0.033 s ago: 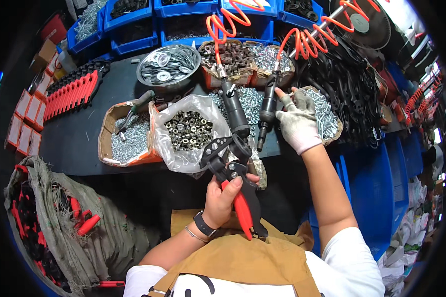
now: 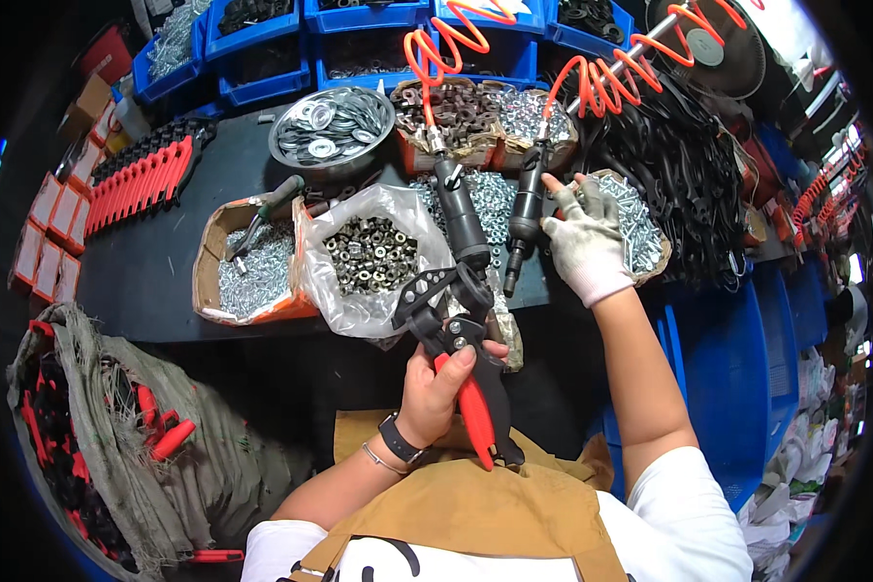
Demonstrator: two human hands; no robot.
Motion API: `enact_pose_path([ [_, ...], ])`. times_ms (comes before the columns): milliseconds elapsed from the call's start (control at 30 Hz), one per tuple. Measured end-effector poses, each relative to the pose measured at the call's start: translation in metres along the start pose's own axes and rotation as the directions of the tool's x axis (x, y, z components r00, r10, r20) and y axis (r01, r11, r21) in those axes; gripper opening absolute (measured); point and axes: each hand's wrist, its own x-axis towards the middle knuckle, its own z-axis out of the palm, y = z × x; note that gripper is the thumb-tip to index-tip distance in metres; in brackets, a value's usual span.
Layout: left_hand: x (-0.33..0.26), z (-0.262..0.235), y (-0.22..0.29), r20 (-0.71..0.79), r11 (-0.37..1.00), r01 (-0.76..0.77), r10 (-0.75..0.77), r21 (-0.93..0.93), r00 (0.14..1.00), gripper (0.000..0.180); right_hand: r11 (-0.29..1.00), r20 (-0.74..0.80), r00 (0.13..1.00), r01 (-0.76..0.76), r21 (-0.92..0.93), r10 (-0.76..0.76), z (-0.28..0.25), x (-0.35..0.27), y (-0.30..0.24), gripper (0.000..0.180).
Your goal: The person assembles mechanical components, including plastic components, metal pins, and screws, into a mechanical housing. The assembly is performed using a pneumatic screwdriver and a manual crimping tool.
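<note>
My left hand is bare and closed round a pruner with a red handle and black metal head. The tool is held in front of my apron, its head pointing up at the bench edge. My right hand wears a whitish glove with bare fingertips. Its fingers are spread at the left side of a carton of long silver screws; whether they touch any screw cannot be made out. Just left of that hand hangs a black air screwdriver, and a second air screwdriver hangs above the pruner's head.
A bag of dark nuts, a box of small screws and a bowl of washers stand on the bench. Red handles lie in a row at left. Black parts are heaped at right. A sack stands lower left.
</note>
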Motion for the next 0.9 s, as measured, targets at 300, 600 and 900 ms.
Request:
enact_pose_path([
  [300,-0.001,-0.004,-0.001,0.045,0.999,0.008,-0.01,0.042,0.999,0.051,0.998,-0.094,0.995,0.014,-0.054,-0.019,0.009,-0.019,-0.009,0.015],
  [600,-0.015,0.017,0.025,-0.029,0.99,-0.135,0.134,-0.045,0.991,0.056,0.984,-0.359,0.93,-0.019,0.178,0.083,-0.001,-0.01,-0.031,0.013],
  [900,-0.005,0.022,0.083,-0.166,0.967,-0.062,0.106,0.247,0.98,0.033,0.222,0.14,0.955,-0.201,0.954,0.262,0.019,0.06,-0.087,0.074],
])
